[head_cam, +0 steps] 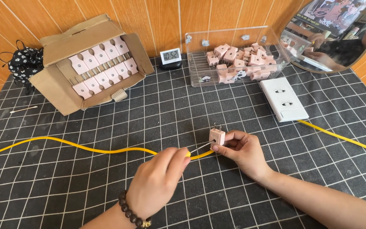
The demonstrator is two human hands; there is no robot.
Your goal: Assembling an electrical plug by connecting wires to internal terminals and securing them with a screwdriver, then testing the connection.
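My right hand (pixel 241 150) pinches a small pink plug adapter (pixel 217 136) with two metal prongs pointing up. My left hand (pixel 159 180), with a dark bead bracelet on the wrist, grips a yellow-handled screwdriver (pixel 195 149) whose thin metal shaft reaches to the adapter's face. Both hands hover low over the black grid-patterned mat (pixel 106 182), near its middle.
A yellow cable (pixel 64 143) runs across the mat to a white power strip (pixel 283 99). Behind stand a cardboard box (pixel 60 85) of pink adapters, a clear bin (pixel 234 59) with several more, a small digital clock (pixel 170 55), a round mirror (pixel 335 34) and a cotton swab (pixel 23 109).
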